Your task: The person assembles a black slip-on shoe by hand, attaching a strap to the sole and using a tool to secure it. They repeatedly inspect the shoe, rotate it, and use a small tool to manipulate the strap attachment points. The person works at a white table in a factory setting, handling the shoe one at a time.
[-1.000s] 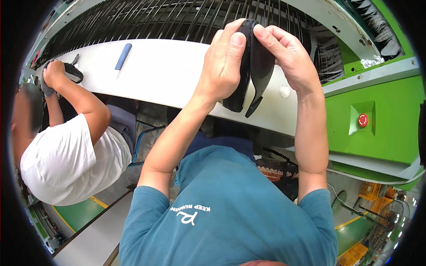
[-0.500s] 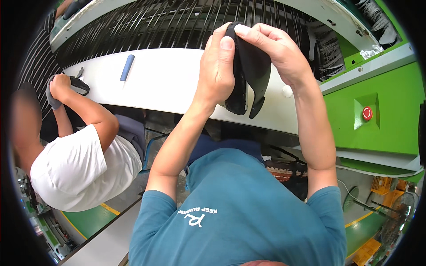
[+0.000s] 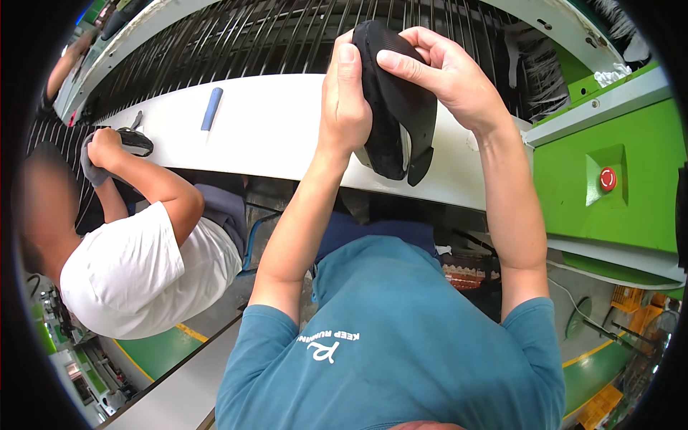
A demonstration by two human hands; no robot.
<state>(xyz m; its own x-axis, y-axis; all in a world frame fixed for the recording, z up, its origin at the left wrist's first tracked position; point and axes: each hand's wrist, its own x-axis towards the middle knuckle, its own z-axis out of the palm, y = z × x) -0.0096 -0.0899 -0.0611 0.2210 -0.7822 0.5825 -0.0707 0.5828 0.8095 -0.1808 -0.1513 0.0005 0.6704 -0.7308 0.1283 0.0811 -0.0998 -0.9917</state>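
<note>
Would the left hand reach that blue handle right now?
Probably: nothing seems to stand between the left hand and the blue handle, though the hand would first have to let go of the black piece.

An open stretch of white bench lay between the left hand and the blue-handled tool, with room to pass in front of that tool. Behind the bench, upright rods barred the way. A co-worker's forearm blocked the left end, and a green machine housing the right. A black shoe-shaped piece filled the gap between left and right hand.
</note>
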